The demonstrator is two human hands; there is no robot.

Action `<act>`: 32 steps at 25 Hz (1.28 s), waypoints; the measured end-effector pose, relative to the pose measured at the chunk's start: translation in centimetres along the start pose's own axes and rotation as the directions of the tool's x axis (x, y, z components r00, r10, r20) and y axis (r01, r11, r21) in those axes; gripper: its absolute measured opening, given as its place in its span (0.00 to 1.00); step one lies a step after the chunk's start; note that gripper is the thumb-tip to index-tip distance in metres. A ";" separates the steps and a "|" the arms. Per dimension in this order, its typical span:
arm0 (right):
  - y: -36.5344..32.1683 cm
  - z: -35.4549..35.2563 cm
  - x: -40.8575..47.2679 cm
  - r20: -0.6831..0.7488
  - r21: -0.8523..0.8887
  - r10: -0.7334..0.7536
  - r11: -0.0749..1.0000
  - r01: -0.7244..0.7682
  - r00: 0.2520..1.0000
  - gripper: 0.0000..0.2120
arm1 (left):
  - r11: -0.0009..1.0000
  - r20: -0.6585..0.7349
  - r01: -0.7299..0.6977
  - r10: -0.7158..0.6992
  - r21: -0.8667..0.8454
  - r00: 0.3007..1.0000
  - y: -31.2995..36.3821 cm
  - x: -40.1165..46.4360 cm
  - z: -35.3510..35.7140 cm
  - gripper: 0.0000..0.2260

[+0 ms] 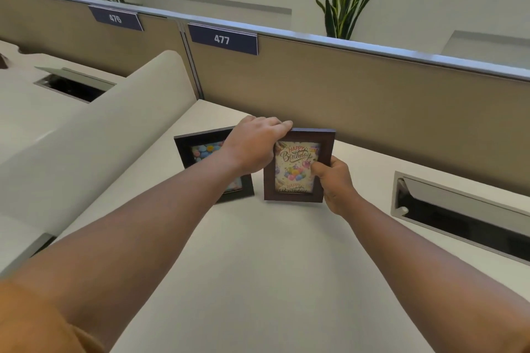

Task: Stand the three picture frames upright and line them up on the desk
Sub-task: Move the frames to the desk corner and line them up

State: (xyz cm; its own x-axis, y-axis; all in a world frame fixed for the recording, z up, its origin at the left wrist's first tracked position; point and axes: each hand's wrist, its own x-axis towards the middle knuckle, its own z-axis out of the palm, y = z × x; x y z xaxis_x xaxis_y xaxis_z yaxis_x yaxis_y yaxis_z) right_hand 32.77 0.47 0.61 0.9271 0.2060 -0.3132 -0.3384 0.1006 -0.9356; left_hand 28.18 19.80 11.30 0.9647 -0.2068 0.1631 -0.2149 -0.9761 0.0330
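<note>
At the centre of the picture, both hands held a brown wooden picture frame with a birthday card upright on the white desk. The left hand curled over its top left corner; the right hand pinched its right edge. A black frame stood just left, partly hidden. No third frame was visible. Releasing likely required checking the stand.

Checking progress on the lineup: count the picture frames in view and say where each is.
2. The brown birthday frame stands mid-desk, held by the left hand and right hand. The black frame stands just left, partly behind the left arm. A third isn't visible.
</note>
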 end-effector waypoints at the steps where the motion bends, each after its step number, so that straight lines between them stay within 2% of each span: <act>1: 0.2 0.3 0.7 0.001 0.001 0.005 1.000 -0.005 1.000 0.08 | 1.000 0.007 0.007 -0.007 -0.003 1.000 -0.5 0.3 0.3 0.27; 21: 1.7 2.3 4.3 0.030 -0.006 0.040 0.999 -0.039 0.999 0.10 | 0.997 -0.005 0.080 -0.080 -0.018 0.997 -3.3 1.3 2.5 0.27; 23: 1.8 2.3 3.9 0.015 -0.018 0.032 0.999 -0.032 0.999 0.12 | 0.996 -0.031 0.089 -0.088 0.024 0.996 -3.2 0.9 2.7 0.28; 25: 1.8 2.1 3.3 -0.006 -0.040 0.012 0.999 -0.012 1.000 0.16 | 0.994 -0.118 0.094 -0.088 0.050 0.989 -2.5 0.4 2.8 0.29; 28: 1.7 1.5 0.9 -0.051 -0.141 -0.037 0.990 0.029 0.998 0.25 | 0.997 -0.204 0.071 -0.064 0.028 0.977 -0.5 -1.1 2.7 0.29; 32: 0.9 -0.2 -4.8 -0.165 -0.398 -0.136 0.915 0.060 0.977 0.30 | 0.994 -0.138 0.044 -0.058 -0.103 0.989 4.6 -3.7 2.5 0.26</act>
State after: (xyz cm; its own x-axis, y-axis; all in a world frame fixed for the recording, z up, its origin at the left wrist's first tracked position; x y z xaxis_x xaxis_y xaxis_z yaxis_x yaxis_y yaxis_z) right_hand 28.10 -0.62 1.25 0.9783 0.0273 -0.2055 -0.1896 -0.2831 -0.9402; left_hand 24.04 15.89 8.34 0.9451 -0.1391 0.2956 -0.1871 -0.9722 0.1410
